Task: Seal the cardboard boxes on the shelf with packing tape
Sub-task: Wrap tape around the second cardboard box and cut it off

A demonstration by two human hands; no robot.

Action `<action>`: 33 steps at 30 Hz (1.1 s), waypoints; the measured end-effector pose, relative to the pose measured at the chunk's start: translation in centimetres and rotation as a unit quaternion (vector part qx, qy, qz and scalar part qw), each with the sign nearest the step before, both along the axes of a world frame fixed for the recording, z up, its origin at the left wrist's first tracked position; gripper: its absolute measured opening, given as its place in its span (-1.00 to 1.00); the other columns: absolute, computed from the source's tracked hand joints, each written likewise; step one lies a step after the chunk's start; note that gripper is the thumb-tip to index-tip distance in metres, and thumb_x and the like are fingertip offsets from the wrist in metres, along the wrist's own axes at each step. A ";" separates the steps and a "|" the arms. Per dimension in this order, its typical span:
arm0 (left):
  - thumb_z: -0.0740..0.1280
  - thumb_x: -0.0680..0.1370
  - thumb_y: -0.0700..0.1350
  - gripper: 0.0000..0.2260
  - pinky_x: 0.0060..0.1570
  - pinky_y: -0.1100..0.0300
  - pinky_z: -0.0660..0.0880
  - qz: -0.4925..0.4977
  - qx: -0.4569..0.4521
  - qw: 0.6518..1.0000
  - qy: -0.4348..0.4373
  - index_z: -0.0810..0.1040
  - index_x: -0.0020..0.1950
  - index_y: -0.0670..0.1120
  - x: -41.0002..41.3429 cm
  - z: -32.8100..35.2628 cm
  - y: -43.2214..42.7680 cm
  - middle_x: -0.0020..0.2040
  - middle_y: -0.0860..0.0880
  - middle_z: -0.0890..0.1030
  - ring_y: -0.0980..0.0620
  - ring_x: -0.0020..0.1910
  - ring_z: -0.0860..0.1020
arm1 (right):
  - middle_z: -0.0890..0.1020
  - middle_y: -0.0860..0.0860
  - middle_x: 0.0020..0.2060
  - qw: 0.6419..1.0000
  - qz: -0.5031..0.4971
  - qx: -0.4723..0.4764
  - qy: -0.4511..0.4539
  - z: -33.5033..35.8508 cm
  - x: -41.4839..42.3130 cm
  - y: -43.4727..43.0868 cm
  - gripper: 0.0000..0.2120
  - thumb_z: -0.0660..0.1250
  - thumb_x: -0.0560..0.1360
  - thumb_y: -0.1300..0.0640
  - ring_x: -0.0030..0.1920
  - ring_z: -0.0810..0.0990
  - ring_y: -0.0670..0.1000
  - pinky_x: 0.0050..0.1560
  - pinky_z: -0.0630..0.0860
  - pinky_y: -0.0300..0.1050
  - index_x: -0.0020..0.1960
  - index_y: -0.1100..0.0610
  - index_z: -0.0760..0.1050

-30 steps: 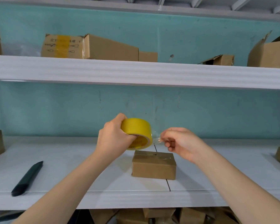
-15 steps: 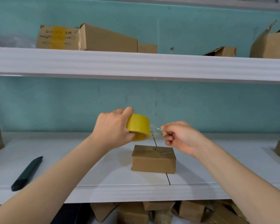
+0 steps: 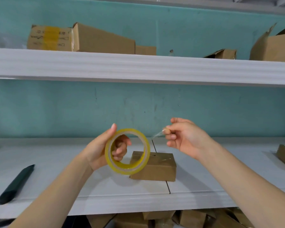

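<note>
Tape roll [image 3: 127, 169] gripped upright in left hand [image 3: 97, 150], just above small box [image 3: 156, 170] on middle shelf [image 3: 56, 162]. Loose tape end [image 3: 156, 135] pinched in right hand [image 3: 186, 137], right of roll. Hands apart.

Soft, even, fairly bright light fills the scene, leaving only faint shadows beside the small brown cardboard box [image 3: 155, 169] near 6 o'clock. Wide-angle distortion bows the long white upper shelf [image 3: 138, 66], and the dark pen-shaped cutter [image 3: 15, 184] at 8 o'clock looks blurred.
</note>
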State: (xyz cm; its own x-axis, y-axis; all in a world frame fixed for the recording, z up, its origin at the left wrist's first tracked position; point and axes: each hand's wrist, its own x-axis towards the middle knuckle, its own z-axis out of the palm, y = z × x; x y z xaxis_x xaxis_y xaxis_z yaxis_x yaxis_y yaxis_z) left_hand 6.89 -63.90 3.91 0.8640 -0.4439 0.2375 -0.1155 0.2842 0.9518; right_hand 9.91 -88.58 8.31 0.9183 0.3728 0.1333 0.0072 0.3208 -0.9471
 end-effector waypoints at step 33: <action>0.35 0.38 0.22 -0.56 -0.39 0.22 0.29 0.334 0.679 0.627 -0.186 0.40 -0.50 -0.08 8.8 -0.6 3.0 -0.55 0.05 0.40 0.07 -0.48 0.40 | 0.33 -0.01 -0.52 0.879 -0.223 -0.388 -0.167 -9.5 7.9 -3.5 -0.75 0.33 0.49 0.24 -0.56 0.22 -0.10 -0.50 0.19 -0.26 -0.21 0.07 0.25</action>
